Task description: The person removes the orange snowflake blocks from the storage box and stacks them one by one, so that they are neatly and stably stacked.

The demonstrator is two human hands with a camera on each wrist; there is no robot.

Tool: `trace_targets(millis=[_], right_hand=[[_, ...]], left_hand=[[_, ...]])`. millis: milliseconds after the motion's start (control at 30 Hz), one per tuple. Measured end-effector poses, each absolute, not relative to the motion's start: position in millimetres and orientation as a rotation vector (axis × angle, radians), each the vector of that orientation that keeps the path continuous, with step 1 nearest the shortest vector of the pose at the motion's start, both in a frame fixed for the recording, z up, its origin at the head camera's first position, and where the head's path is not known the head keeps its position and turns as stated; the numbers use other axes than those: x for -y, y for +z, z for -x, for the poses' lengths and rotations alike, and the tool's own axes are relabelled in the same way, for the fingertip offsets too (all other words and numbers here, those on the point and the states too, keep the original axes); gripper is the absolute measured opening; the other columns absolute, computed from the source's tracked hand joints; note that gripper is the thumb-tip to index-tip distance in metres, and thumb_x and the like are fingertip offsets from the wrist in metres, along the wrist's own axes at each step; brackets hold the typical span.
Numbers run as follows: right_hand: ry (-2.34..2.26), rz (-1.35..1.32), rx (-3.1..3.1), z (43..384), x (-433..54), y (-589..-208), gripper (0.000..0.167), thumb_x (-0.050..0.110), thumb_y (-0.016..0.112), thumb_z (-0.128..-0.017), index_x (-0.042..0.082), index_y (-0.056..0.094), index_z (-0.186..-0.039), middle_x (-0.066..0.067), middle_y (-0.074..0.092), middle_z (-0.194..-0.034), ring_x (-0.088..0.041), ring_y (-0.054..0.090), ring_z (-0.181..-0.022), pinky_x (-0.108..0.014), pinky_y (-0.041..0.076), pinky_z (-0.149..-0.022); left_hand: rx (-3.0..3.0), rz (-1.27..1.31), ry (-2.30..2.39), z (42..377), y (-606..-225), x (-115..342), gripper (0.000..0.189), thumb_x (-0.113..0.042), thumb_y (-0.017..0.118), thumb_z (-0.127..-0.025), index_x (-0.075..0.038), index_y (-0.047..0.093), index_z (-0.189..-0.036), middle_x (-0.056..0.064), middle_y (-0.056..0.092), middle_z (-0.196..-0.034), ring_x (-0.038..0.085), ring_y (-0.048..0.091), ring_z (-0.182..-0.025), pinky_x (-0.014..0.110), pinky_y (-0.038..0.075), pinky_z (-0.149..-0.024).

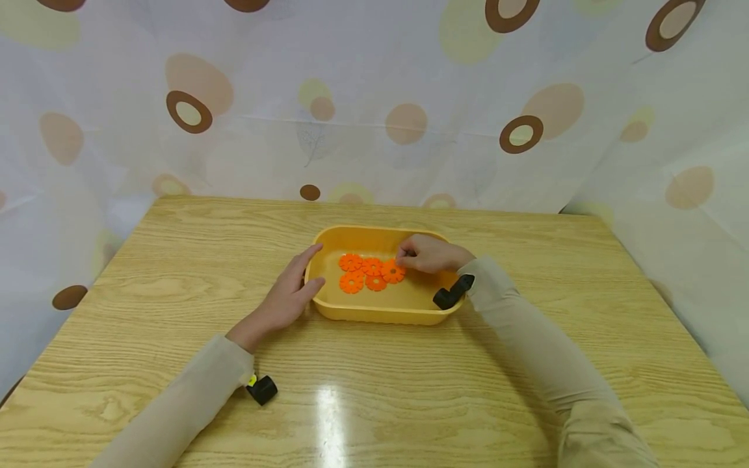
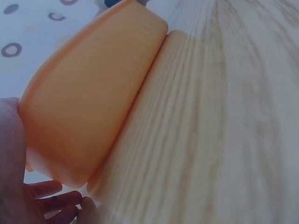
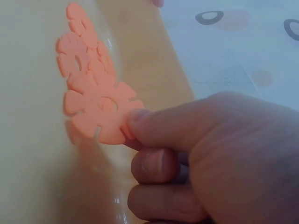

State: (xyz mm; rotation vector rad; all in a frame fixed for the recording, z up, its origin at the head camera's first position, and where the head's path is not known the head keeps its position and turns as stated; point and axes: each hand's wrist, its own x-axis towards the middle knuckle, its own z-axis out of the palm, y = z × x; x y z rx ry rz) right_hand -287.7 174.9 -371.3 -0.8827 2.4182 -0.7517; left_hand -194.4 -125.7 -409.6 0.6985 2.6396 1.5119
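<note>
My right hand [image 1: 430, 253] is over the right half of a yellow plastic basin [image 1: 380, 315], thumb and curled fingers pinching the edge of an orange snowflake disc [image 3: 100, 109]. This disc is flat and round, with slots around its rim and a hole in its center. More orange discs [image 1: 352, 282] form a cluster in the basin, overlapping one another, beside the held one. At the basin's left end my left hand [image 1: 287, 292] holds the rim, its thumb over the edge. In the left wrist view, several of its fingers [image 2: 58, 201] lie along the outside of the end wall.
The basin stands on a wood-grain table [image 1: 374, 390], toward its back edge. Behind and at the sides hangs a white curtain [image 1: 363, 78] with brown and beige rounds. A black wrist camera [image 1: 453, 292] on the right wrist overhangs the basin's right front corner.
</note>
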Motion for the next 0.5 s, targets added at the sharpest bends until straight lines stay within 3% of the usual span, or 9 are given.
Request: trace_targets(millis=[500], right_hand=[[-0.828, 0.821, -2.356, 283.6, -176.2, -366.7, 0.021, 0.016, 0.053, -0.099, 0.004, 0.059, -0.083, 0.002, 0.039, -0.062, -0.014, 0.033, -0.053, -0.027, 0.032, -0.057]], left_hand=[[-2.652, -0.706, 1.51, 194.1, -408.7, 124.5, 0.061, -0.017, 0.047, -0.098, -0.005, 0.021, -0.153, 0.022, 0.026, -0.154, 0.038, 0.031, -0.139, 0.054, 0.031, -0.111]])
